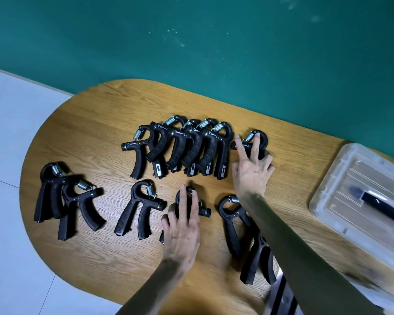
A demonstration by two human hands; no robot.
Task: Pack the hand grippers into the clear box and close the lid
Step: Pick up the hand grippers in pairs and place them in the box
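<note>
Several black hand grippers with steel springs lie on the wooden table (96,123). A row of them (182,146) overlaps at the back middle; others lie along the front. My left hand (182,230) rests flat on one front gripper (204,211), fingers spread over it. My right hand (253,164) reaches to the rightmost gripper of the back row (262,138), fingers around its handles and two fingers extended over its top. The clear box (341,178) stands at the right edge with its lid on and a black handle on top.
A dark green wall runs behind the table. Pale floor tiles show at the left. Two grippers (234,226) lie under my right forearm near the front edge. A metal chair frame (280,294) shows below the table's front.
</note>
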